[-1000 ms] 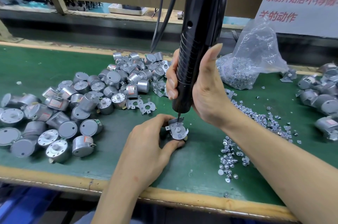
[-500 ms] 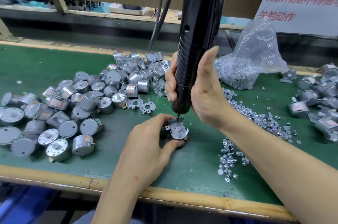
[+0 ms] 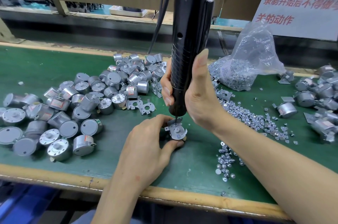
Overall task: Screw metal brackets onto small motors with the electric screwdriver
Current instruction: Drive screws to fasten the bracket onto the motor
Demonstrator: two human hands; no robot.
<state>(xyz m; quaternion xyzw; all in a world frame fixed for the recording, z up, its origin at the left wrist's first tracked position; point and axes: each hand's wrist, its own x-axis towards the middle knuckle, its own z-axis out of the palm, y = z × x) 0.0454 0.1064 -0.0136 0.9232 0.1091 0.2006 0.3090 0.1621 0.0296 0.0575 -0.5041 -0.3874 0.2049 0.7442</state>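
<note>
Fingers and thumb of the left hand [image 3: 146,143] pinch one small motor [image 3: 177,129] from both sides. It stands upright on the green bench [image 3: 45,63], nearer the front edge than the back. One metal bracket [image 3: 180,134] lies flat on top of the motor.

The right hand [image 3: 198,96] is wrapped round the one black electric screwdriver [image 3: 190,41], thumb straight up along the barrel. The tool stands nearly upright, its bit tip touching the bracket's far end. Two black cables [image 3: 161,13] hang behind it.

Just beyond the left hand, two loose brackets [image 3: 145,108] lie flat side by side, and a third stands on edge behind them.

Toward the left edge spreads a heap of bare motors [image 3: 73,106], well over thirty and too overlapped for an exact count. Right of the right hand, loose screws [image 3: 247,114] lie scattered, far too many to count. One clear bag of screws [image 3: 243,70] sits toward the back edge.

Motors with brackets [image 3: 320,96] cluster at the right edge, cut off there. One white sign [image 3: 301,4] with red characters stands behind them.
</note>
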